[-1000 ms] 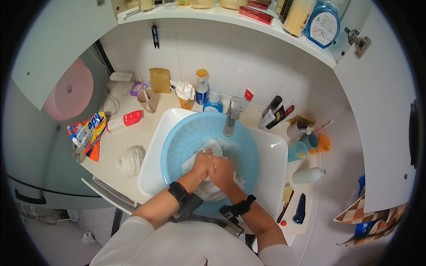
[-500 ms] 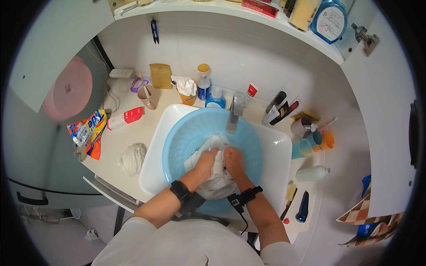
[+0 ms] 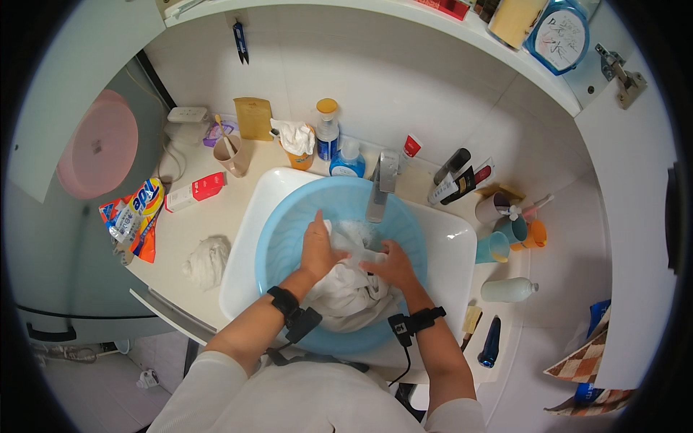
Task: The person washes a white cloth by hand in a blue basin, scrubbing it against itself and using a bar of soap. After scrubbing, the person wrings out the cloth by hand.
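Observation:
A soaked white cloth (image 3: 350,299), its exact kind unclear, lies bunched in a light-blue plastic basin (image 3: 271,249). My left hand (image 3: 317,249) is over the cloth's left side, fingers stretched toward the tap and thumb held apart. To the right, my right hand (image 3: 392,265) is open, with curved, spread fingers touching a wet fold between the two hands. Suds (image 3: 354,232) float beyond the cloth. The basin stands in a white sink (image 3: 242,278), under a metal tap (image 3: 380,187). Black straps circle both my wrists.
Left on the counter lie another bunched white cloth (image 3: 207,261), a red-and-white box (image 3: 195,193) and an orange detergent bag (image 3: 141,216). Bottles and cups line the back. At right are a teal cup (image 3: 492,247), a pale bottle (image 3: 509,289) and a brush (image 3: 471,321).
My hands have moved apart and loosened from their closed grip on the cloth. The cloth has spread toward me in the basin. The view has shifted slightly.

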Tool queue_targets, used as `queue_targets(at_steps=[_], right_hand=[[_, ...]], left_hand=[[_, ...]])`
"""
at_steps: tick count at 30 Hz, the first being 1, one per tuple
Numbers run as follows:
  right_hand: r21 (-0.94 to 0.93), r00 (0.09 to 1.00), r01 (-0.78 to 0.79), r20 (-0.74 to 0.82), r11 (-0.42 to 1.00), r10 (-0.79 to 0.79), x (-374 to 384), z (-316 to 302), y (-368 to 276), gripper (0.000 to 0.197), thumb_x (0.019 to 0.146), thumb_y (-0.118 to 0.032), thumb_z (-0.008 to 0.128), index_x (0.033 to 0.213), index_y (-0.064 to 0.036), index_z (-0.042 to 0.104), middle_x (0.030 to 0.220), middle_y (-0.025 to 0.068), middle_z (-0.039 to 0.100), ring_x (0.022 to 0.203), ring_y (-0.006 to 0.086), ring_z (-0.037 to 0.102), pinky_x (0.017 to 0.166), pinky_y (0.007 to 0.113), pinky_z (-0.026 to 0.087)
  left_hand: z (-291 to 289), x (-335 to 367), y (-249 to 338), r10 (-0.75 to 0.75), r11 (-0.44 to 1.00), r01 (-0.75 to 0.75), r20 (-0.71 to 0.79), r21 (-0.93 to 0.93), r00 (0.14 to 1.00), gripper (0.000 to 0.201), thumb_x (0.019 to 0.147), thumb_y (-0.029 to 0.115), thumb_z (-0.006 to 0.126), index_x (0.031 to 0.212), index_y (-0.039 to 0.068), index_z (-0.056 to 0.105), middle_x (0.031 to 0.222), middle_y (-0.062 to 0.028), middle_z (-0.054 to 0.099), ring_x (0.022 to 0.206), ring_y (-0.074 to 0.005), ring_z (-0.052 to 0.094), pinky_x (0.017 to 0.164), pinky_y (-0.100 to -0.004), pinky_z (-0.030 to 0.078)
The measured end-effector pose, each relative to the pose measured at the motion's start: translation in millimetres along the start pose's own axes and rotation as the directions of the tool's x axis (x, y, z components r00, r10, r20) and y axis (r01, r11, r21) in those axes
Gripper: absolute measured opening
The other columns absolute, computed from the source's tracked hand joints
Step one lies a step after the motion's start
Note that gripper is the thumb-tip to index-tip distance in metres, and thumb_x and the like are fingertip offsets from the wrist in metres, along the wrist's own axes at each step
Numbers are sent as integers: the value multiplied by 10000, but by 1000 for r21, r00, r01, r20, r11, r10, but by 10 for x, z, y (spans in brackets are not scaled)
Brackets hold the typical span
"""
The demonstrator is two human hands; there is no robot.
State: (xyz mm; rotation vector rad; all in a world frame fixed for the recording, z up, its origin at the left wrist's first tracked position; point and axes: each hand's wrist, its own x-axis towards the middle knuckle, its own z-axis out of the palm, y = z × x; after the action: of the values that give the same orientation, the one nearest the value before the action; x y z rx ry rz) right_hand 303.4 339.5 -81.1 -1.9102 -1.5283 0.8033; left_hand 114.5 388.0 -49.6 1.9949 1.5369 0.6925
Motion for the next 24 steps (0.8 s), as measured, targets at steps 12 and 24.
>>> queue_targets(at_steps=[12, 24], right_hand=[[-484, 829, 50, 508, 874, 234, 271, 514, 282, 371, 754, -305, 588, 924, 24, 568, 972, 207, 560, 901, 330, 542, 754, 386, 431], [-26, 989, -84, 118, 996, 86, 176, -42, 381, 419, 649, -294, 658, 932, 4, 577, 902, 165, 590, 828, 268, 566, 734, 349, 440]], left_hand=[[761, 69, -412, -201, 858, 18, 303, 514, 932, 506, 638, 104, 680, 1018, -13, 367, 1010, -178, 451, 886, -299, 518, 730, -311, 471], [-346, 44, -3, -217, 902, 11, 432, 431, 875, 528, 637, 157, 689, 1066, -13, 431, 980, -184, 553, 946, -330, 516, 767, -374, 435]])
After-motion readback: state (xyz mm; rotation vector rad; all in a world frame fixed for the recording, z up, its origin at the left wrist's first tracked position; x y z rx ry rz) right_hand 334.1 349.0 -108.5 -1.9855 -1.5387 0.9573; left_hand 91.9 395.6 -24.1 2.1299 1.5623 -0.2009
